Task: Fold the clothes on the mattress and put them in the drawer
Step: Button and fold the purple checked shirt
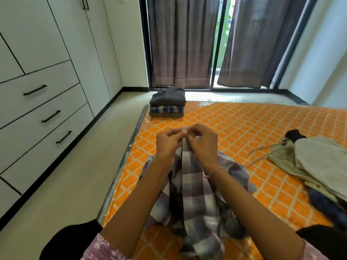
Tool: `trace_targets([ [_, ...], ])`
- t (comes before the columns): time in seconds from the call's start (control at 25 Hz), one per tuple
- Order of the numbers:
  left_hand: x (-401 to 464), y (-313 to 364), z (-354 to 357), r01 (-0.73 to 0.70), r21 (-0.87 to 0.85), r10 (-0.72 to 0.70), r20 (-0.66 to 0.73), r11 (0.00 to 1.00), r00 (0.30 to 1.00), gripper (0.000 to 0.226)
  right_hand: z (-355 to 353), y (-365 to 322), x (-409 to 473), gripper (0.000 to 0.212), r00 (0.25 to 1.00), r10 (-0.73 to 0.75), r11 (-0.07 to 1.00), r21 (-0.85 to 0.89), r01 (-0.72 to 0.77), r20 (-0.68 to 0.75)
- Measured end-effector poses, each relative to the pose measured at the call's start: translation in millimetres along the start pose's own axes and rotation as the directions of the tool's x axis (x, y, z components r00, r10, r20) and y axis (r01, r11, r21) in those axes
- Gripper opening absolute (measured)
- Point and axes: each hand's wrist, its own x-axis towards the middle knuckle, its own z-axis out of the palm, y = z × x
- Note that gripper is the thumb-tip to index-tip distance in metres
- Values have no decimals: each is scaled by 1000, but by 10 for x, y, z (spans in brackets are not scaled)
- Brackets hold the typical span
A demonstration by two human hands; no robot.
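Between both hands (pixel 185 140), plaid shirt (pixel 195 188).

Both arms stretched fwd, left hand (pixel 170 140) & right hand (pixel 201 141) close together, fingers curled, pinching shirt (pixel 195 194).

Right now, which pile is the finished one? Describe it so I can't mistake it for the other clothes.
Start at the orange patterned mattress and go to its far left corner, nearest the curtains. The folded stack sits there: grey on top, blue plaid in the middle, brown below. Unlike the loose beige heap at the right edge, it is squared and layered.
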Motion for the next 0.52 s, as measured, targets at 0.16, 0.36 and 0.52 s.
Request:
trace_targets([
  [0.16,12,-88,17,130,-111,-136,-54,985,989,7,38,65,-37,5,1000,-8,999,-36,7,-29],
  [0.36,-51,-273,-18,64,-37,-66,-52,997,996,14,-62,113,-88,3,992,108,988,-123,-98,72],
  [0.52,-87,-332,-133,-26,230,11,67,973,998,11,-210,173,-77,3,959,115,967,-249,-48,260],
])
